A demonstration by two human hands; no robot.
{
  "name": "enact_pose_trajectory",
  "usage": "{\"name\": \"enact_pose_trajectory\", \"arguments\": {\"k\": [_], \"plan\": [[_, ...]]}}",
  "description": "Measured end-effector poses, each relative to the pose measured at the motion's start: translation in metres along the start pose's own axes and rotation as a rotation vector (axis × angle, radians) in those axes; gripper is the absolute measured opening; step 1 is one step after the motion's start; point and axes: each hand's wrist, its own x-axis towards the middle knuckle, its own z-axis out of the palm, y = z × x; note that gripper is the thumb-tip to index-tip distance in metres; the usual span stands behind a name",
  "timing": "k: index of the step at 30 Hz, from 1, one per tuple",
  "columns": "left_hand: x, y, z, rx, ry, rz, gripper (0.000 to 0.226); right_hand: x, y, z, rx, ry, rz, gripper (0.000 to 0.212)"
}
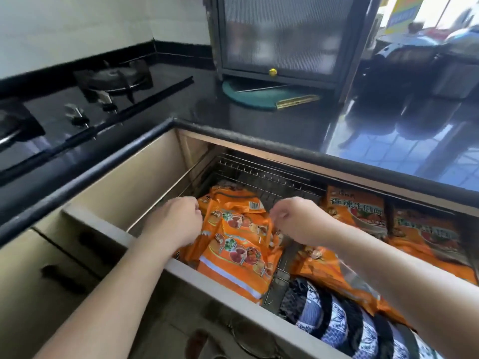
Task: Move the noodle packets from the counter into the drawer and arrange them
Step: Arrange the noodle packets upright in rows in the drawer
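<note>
Black polished counter (259, 110) runs around a kitchen corner, and below its edge a pulled-out drawer (145, 242) with a wire basket (259, 174) holds the noodle packets. At the left of the basket lies a stack of orange noodle packets (238, 244), overlapping one another, the top ones showing a barcode and small food pictures. The left hand (176, 221) sits at the left edge of this stack, its fingers curled down onto the packet edge; whether they pinch it cannot be told, since the fingertips are hidden. The right hand (293, 218) hangs just above the right edge of the same stack, fingers loosely curled, and its hold on anything cannot be told either. Farther right, 2 packets (357, 211) with red-and-white lettering stand upright against the back of the drawer, side by side, and another orange packet (324, 265) lies flat in front of them under the right forearm. Near the drawer's front right are blue-and-white patterned bowls (331, 314), stacked on edge. On the counter behind stand a gas hob (111, 81) at the left and a dark cabinet (280, 37) with a ribbed glass door, resting on a green round mat (248, 99).
</note>
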Motion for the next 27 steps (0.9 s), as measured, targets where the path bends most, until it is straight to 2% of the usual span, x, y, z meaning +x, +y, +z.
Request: {"name": "enact_pose_trajectory", "arguments": {"k": [3,7,12,14,17,19,23,27], "plan": [[-0.002,0.004,0.005,0.018,0.038,0.017,0.031,0.077,-0.003,0.019,-0.002,0.056,0.113,0.018],[-0.009,0.006,0.002,0.084,0.046,0.029,0.034,0.137,0.006,0.044,-0.117,-0.094,0.302,0.033],[-0.008,0.005,0.004,0.147,0.027,0.052,0.035,0.152,0.012,0.062,-0.061,-0.049,0.292,0.025],[-0.008,0.006,0.004,0.146,0.029,0.047,0.036,0.147,0.002,0.053,0.163,0.019,0.305,0.027],[-0.007,0.004,0.005,0.132,0.089,0.046,0.03,0.124,-0.018,0.028,0.907,0.08,0.365,0.02],[-0.008,0.006,0.004,0.11,0.135,0.065,0.026,0.092,-0.023,0.01,1.237,0.103,0.389,0.013],[-0.02,0.009,-0.008,-0.065,0.341,0.119,0.036,0.022,-0.009,-0.013,1.579,0.102,0.426,0.017],[-0.054,0.026,-0.018,-0.385,0.531,0.303,0.035,-0.061,0.014,-0.039,1.689,0.122,0.345,0.023]]}}
